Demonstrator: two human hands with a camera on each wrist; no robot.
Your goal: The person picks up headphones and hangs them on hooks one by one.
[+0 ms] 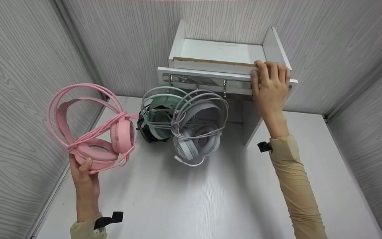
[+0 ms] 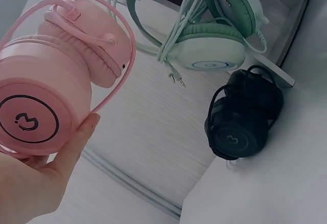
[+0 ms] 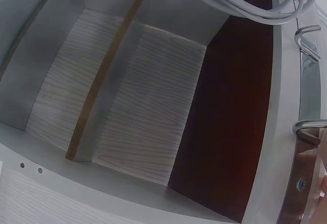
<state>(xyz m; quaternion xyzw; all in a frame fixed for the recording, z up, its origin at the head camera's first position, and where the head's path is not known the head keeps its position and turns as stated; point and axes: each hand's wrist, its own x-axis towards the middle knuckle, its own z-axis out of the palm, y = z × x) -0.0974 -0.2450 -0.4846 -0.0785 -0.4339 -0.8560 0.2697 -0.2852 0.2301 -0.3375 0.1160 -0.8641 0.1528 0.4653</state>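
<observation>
In the head view my left hand [image 1: 85, 176] holds a pair of pink headphones [image 1: 124, 136] from below, its cable bundled across the headband. The left wrist view shows the thumb against a pink ear cup [image 2: 38, 106]. My right hand [image 1: 272, 88] grips the right end of the white hook board [image 1: 207, 73] on the shelf, its fingers over the top edge and the thumb in front. Grey-white headphones [image 1: 182, 149] and mint-green headphones [image 1: 159, 127] hang below the board. Black headphones [image 2: 237, 132] are behind the green pair, partly hidden in the head view.
Metal hooks [image 1: 225, 88] line the board's front. Above it is a white shelf tray [image 1: 222, 49] with side walls. A shelf support [image 1: 252, 122] stands on the white tabletop [image 1: 204, 199]. Wood-grain panels [image 1: 18, 99] enclose the sides and back.
</observation>
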